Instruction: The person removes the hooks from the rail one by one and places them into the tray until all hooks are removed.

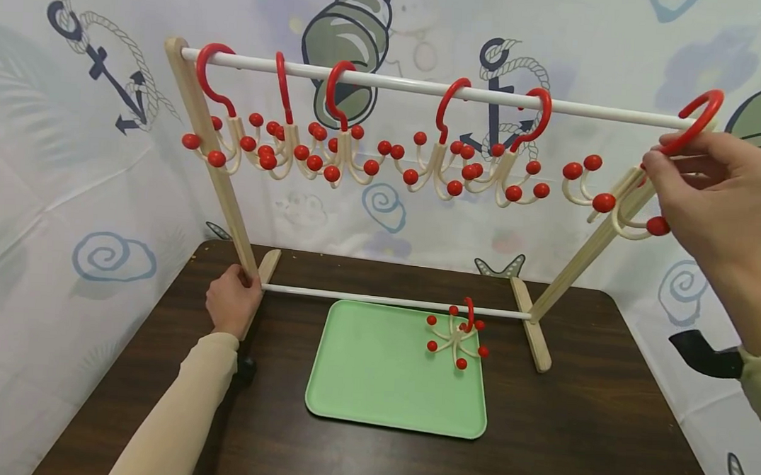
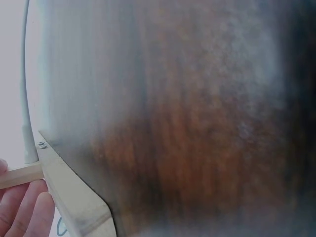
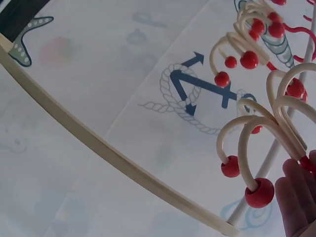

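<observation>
My right hand [image 1: 726,199] pinches the red hook of a hanger [image 1: 703,118] whose cream arms end in red balls. The hook's curve overlaps the right end of the white top rod [image 1: 605,113]. In the right wrist view, the hanger's arms [image 3: 266,123] fan out beside my fingers [image 3: 296,197]. Low on the left, my left hand [image 1: 232,300] grips the wooden post [image 1: 220,181] of the rack near its foot. The left wrist view shows my fingers [image 2: 29,207] around the post, close to the foot [image 2: 74,192].
Several similar hangers [image 1: 343,140] hang along the rod. Another hanger [image 1: 458,336] lies at the right side of a green tray [image 1: 387,379] on the dark wooden table [image 1: 576,430]. A patterned cloth [image 1: 133,205] forms the backdrop, and a white lower bar [image 1: 390,299] joins the posts.
</observation>
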### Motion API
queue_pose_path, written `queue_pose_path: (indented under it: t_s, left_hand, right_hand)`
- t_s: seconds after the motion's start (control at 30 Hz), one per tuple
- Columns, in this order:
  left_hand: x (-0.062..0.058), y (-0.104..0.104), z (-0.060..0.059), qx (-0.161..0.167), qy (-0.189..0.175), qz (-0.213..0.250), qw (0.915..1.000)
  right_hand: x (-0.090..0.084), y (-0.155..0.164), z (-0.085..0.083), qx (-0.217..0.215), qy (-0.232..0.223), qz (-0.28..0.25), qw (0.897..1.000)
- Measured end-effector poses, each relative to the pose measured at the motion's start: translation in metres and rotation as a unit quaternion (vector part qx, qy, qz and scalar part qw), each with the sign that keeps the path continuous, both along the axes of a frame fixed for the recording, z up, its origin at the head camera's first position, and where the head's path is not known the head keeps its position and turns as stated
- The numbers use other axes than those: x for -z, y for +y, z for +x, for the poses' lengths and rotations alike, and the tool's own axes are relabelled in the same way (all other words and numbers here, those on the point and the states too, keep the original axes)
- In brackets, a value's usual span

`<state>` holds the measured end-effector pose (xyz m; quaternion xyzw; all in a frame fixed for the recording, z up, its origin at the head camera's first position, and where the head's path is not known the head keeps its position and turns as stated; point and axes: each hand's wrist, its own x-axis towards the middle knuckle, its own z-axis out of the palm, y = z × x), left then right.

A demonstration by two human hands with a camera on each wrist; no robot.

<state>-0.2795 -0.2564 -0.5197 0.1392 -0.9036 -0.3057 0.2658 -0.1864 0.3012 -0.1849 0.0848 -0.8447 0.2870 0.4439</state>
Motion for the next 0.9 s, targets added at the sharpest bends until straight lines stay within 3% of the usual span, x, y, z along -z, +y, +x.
queue_pose_path:
  t_s: [0.17,0.4,0.7,0.9]
  left_hand:
    - [-0.002,0.001,0.001,0.002,-0.004,0.008,1.0000]
    - [-0.002,0.002,0.000,0.001,-0.001,0.006,1.0000]
    - [0.001,0.001,-0.001,0.003,0.005,0.011,0.9999]
    - [0.000,0.000,0.000,0.002,0.004,0.010,0.9999]
  right_hand:
    - [0.026,-0.004,0.018,-0.050,-0.012,0.027,0.998]
    - [0.095,-0.017,0.049,-0.118,-0.095,0.058,0.987]
    - [0.176,-0.035,0.072,-0.166,-0.214,-0.024,0.962]
    - [0.211,-0.054,0.085,-0.182,-0.210,-0.057,0.959]
